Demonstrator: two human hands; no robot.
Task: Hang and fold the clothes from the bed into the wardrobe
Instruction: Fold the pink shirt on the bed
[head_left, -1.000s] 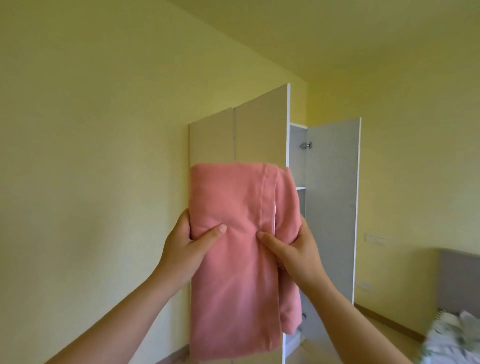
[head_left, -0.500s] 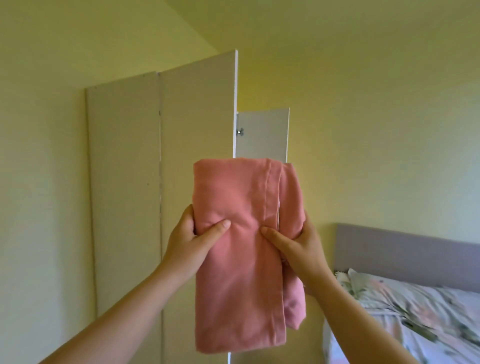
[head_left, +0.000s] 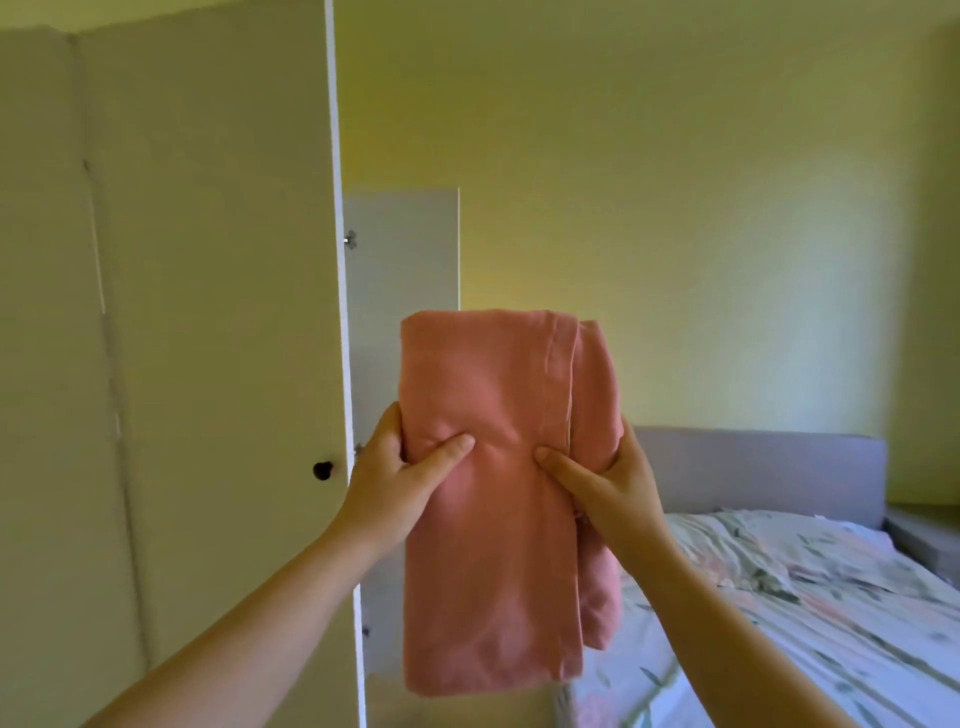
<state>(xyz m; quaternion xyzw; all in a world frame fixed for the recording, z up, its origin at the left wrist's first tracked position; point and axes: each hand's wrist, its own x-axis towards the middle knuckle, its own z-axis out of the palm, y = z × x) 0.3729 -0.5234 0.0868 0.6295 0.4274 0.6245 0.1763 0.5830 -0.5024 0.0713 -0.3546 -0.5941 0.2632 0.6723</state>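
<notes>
In mid-air in front of the person, between wardrobe and bed: folded pink garment (head_left: 493, 493), held upright with its long side vertical, touching nothing but the hands. A second folded layer shows along its right edge.

Left hand (head_left: 387, 488) grips the left edge, thumb pressed across the front, fingers wrapped behind. Right hand (head_left: 615, 486) grips the right edge the same way, thumb on the front pointing inward. Thumb tips are near each other, not touching. Both forearms are bare, reaching up from below.

Just left of the garment: pale wardrobe door (head_left: 208, 312) with a white edge strip and a dark round knob (head_left: 322, 470) near that edge. Past the edge, partly behind the garment, is a greyer door panel (head_left: 405, 249) with a metal hinge (head_left: 350, 240) on it.

Right and lower: bed (head_left: 805, 597) with a floral sheet, and a grey headboard (head_left: 753, 467) against the yellow wall (head_left: 675, 182).

Can't tell what kind of garment it is.
</notes>
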